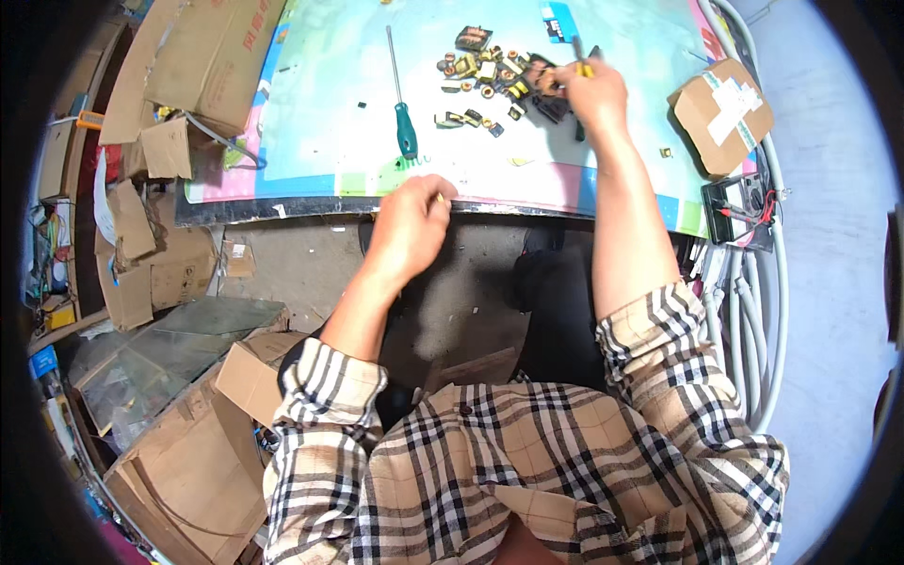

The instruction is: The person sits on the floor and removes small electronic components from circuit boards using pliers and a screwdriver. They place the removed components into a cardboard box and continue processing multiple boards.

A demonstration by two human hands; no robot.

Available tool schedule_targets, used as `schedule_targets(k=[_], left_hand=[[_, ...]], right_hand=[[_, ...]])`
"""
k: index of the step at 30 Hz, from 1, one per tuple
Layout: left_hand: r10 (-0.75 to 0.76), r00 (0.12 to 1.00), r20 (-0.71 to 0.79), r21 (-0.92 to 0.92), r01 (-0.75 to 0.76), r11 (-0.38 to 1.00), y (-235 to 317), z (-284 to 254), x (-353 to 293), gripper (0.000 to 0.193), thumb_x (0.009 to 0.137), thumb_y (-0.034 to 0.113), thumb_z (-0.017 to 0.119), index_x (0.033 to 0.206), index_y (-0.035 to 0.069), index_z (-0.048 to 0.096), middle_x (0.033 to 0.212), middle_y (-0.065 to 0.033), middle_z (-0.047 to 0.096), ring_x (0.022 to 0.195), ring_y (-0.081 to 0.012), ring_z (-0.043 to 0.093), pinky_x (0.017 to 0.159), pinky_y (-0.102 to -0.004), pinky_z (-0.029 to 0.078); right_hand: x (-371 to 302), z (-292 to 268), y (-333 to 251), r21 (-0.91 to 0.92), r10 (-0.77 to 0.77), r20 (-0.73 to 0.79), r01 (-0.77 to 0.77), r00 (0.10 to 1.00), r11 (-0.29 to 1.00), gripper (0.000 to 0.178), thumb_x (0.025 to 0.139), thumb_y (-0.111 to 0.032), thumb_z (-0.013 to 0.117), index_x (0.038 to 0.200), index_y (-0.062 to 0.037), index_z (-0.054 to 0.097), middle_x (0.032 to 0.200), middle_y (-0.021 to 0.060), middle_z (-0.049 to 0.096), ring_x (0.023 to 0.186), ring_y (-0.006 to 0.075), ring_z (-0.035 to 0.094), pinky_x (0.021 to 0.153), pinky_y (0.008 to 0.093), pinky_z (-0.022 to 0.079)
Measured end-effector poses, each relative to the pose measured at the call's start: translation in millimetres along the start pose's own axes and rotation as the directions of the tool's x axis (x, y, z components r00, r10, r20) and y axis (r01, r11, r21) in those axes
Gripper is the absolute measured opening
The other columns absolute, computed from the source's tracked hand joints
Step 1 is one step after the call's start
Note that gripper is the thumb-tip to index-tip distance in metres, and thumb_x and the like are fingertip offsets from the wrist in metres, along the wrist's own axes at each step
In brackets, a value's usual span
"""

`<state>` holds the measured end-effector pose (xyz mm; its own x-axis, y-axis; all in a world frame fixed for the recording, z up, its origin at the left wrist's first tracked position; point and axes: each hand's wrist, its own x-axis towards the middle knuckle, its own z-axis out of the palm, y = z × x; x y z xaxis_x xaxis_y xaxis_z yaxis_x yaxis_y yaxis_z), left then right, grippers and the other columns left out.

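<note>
My right hand (597, 94) is closed around a slim black-and-yellow tool (584, 70), its exact kind partly hidden by the fingers. It is at the right end of a loose pile of small coils and transformers (488, 73), with copper windings, yellow tape and dark cores. My left hand (411, 224) is over the table's near edge, thumb and fingers pinched together; a tiny yellowish bit seems to show between them, too small to name. Just beyond that hand lies a screwdriver (405, 130) with a green handle, its shaft pointing away from me.
A blue card (558, 21) lies beyond the pile on the table mat (320, 113). At right are a cardboard box (723, 118), a multimeter (739, 209) with red leads and grey pipes (744, 330). Large cartons (202, 66) stand left; a glass sheet (169, 353) leans below.
</note>
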<state>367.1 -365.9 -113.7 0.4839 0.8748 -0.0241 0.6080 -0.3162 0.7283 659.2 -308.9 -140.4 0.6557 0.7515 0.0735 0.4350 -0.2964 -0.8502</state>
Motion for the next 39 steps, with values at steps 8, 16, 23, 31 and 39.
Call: schedule_targets(k=[8,16,23,31,39], left_hand=[[-0.078,0.984,-0.163,-0.274,0.031,0.961,51,-37,34,0.008,0.089,0.004,0.057,0.093,-0.001,0.061,0.078,-0.0019,0.062,0.07,-0.0095,0.06,0.064,-0.0242,0.048],[-0.203,0.957,-0.206,-0.334,0.127,0.934,36,0,75,0.01,0.085,0.005,0.058,0.091,-0.001,0.064,0.073,-0.0039,0.064,0.066,-0.0093,0.059,0.062,-0.025,0.047],[0.108,0.947,-0.304,-0.034,-0.124,0.992,43,5,73,0.006,0.083,0.002,0.057,0.087,-0.001,0.061,0.076,-0.013,0.059,0.066,-0.0238,0.057,0.063,-0.0345,0.045],[0.083,0.967,-0.242,0.075,-0.067,0.995,50,1,69,0.003,0.081,0.002,0.059,0.084,0.002,0.059,0.076,-0.0142,0.055,0.068,-0.0316,0.056,0.062,-0.0399,0.044],[0.09,0.981,-0.171,0.119,-0.07,0.99,39,-1,96,0.002,0.082,0.002,0.057,0.084,0.003,0.056,0.079,-0.0144,0.054,0.07,-0.0343,0.058,0.063,-0.0421,0.046]], right_hand=[[-17,15,5,-0.212,0.122,0.003,-0.118,0.993,0.97,0.029,0.076,-0.029,0.067,0.088,-0.0023,0.068,0.079,0.0167,0.067,0.077,0.0303,0.064,0.071,0.0393,0.048],[-7,-8,20,-0.144,0.195,0.117,-0.178,0.974,0.973,0.023,0.078,-0.021,0.064,0.087,0.0003,0.066,0.079,0.0156,0.067,0.074,0.0266,0.064,0.069,0.0357,0.049],[-35,13,3,-0.114,0.247,0.495,-0.219,0.833,0.969,0.031,0.079,-0.025,0.067,0.1,-0.0031,0.068,0.084,0.0159,0.069,0.081,0.0275,0.066,0.078,0.0358,0.049],[-24,-1,3,-0.497,0.278,0.167,-0.163,0.946,0.852,0.028,0.084,-0.025,0.06,0.103,-0.0054,0.067,0.1,0.0198,0.067,0.099,0.0363,0.063,0.088,0.0422,0.049],[-18,16,-11,-0.316,0.156,0.224,-0.079,0.962,0.945,0.028,0.077,-0.025,0.071,0.093,-0.0034,0.066,0.081,0.0161,0.068,0.078,0.029,0.065,0.074,0.0368,0.05]])
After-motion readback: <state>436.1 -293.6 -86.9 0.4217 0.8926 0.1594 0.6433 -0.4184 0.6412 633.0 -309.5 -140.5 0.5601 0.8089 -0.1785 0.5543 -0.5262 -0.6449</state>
